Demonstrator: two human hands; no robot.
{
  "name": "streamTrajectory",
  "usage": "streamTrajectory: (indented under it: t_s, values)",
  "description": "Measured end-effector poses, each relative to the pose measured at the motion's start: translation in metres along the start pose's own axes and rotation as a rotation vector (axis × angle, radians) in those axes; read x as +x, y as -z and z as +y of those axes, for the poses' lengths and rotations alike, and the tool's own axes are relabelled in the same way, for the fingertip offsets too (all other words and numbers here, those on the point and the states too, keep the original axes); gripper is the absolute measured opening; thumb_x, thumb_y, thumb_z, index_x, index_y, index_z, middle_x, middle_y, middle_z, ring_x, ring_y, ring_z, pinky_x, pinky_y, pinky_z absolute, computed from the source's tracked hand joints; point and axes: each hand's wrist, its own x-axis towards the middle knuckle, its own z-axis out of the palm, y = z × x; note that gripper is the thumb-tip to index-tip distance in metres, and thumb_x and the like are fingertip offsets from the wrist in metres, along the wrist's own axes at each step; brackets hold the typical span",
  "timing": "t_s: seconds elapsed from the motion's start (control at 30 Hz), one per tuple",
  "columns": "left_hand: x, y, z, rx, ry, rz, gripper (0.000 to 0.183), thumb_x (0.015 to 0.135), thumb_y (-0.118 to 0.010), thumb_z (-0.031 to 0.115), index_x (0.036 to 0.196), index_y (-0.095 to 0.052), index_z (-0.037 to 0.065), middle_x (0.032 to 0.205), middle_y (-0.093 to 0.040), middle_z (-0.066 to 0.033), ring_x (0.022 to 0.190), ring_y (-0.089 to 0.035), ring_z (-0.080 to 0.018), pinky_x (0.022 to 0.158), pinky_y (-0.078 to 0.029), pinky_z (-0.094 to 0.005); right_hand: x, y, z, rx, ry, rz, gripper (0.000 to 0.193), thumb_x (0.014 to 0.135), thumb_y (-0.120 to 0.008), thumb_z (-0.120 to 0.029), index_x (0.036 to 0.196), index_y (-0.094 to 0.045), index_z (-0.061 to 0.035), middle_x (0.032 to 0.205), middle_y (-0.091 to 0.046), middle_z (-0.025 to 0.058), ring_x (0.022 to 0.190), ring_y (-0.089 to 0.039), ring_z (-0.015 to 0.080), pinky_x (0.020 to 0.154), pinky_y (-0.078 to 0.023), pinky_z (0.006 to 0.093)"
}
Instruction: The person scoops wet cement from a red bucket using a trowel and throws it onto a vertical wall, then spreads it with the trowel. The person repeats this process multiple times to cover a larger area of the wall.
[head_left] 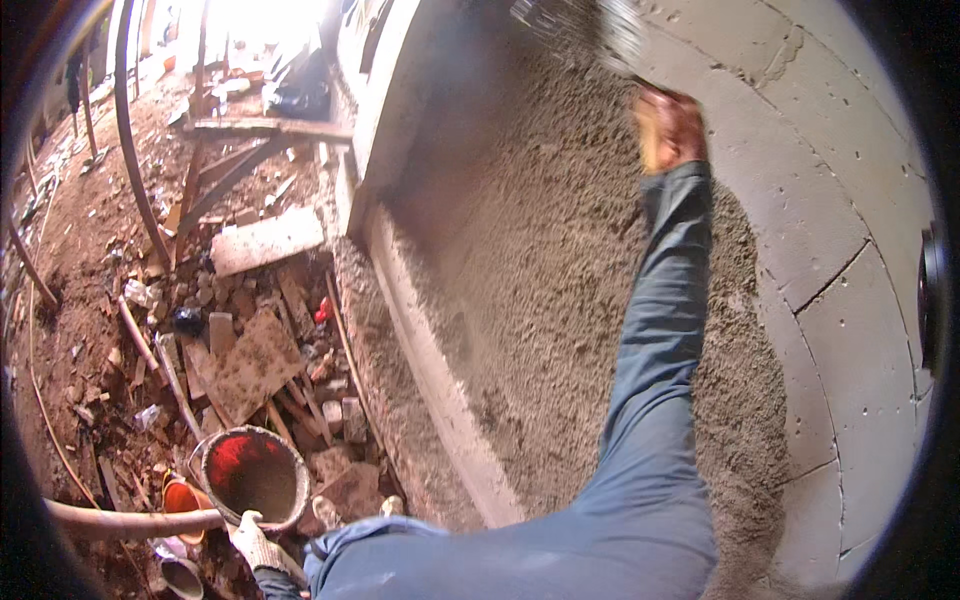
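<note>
My right hand (pixel 676 130) is raised at arm's length against the wall, its fingers closed round the handle of a trowel (pixel 622 38). The trowel's metal blade is smeared by motion near the top edge. Rough wet grey mortar (pixel 560 270) coats a broad band of the wall beside the arm. Low on the left, my left hand (pixel 258 548), in a pale knit glove, grips the near rim of a bucket (pixel 300 490). Grey mortar lies inside the bucket, and part of its inner wall is red.
Bare grey block wall (pixel 840 330) with dark joints lies to the right. A pale ledge (pixel 440 400) runs along the wall's left edge. Rubble, boards (pixel 265 240) and wooden poles (pixel 130 130) cover the ground. A thick pole (pixel 130 520) reaches in beside the bucket.
</note>
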Motion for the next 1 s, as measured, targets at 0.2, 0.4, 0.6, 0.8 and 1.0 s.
streamTrajectory:
  t_s: [0.2,0.4,0.6,0.8,1.0]
  values:
    - [0.023,0.030,0.005,0.017,0.020,0.041,0.089,0.071,-0.059,-0.006,0.159,-0.053,0.006,0.145,-0.066,-0.0099,0.117,-0.067,-0.0273,0.095,-0.058,-0.0387,-0.165,0.084,-0.001,-0.262,-0.413,0.274,0.031,0.101,-0.073,-0.038,0.099,-0.077,-0.0074,0.091,-0.076,0.0072,0.073,-0.068,0.0160,0.063,-0.057,0.0301]
    - [0.039,-0.007,0.044,0.340,-0.003,-0.110,0.077,0.077,-0.064,-0.001,0.153,-0.058,0.002,0.124,-0.071,-0.0071,0.098,-0.067,-0.0198,0.082,-0.058,-0.0342,-0.361,-0.076,0.008,-0.116,-0.631,-0.527,0.039,0.096,-0.066,-0.011,0.134,-0.075,-0.0061,0.101,-0.076,0.0050,0.080,-0.066,0.0167,0.069,-0.056,0.0342]
    - [-0.017,-0.116,0.131,0.368,-0.100,-0.444,0.085,0.079,-0.064,-0.003,0.163,-0.051,0.005,0.143,-0.071,-0.0087,0.119,-0.068,-0.0208,0.104,-0.054,-0.0307,-0.484,-0.239,0.002,-0.435,-0.201,-1.017,0.030,0.094,-0.072,-0.018,0.123,-0.070,-0.0112,0.109,-0.069,0.0164,0.101,-0.070,0.0375,0.085,-0.059,0.0486]
    - [-0.018,-0.161,0.137,0.274,-0.281,-0.791,0.084,0.080,-0.056,-0.007,0.163,-0.049,0.002,0.151,-0.067,-0.0113,0.139,-0.061,-0.0191,0.121,-0.040,-0.0299,-0.457,-0.322,0.030,-1.016,0.261,-1.176,0.018,0.101,-0.060,-0.025,0.103,-0.074,-0.0140,0.099,-0.066,0.0144,0.087,-0.071,0.0342,0.080,-0.059,0.0509]
    - [-0.038,-0.188,0.132,0.362,-0.217,-0.808,0.074,0.081,-0.059,-0.005,0.154,-0.059,0.001,0.140,-0.074,-0.0101,0.122,-0.067,-0.0160,0.108,-0.049,-0.0287,-0.481,-0.278,0.078,-0.768,0.050,-1.364,0.029,0.090,-0.073,-0.036,0.107,-0.072,-0.0125,0.108,-0.072,0.0138,0.101,-0.073,0.0349,0.089,-0.059,0.0497]
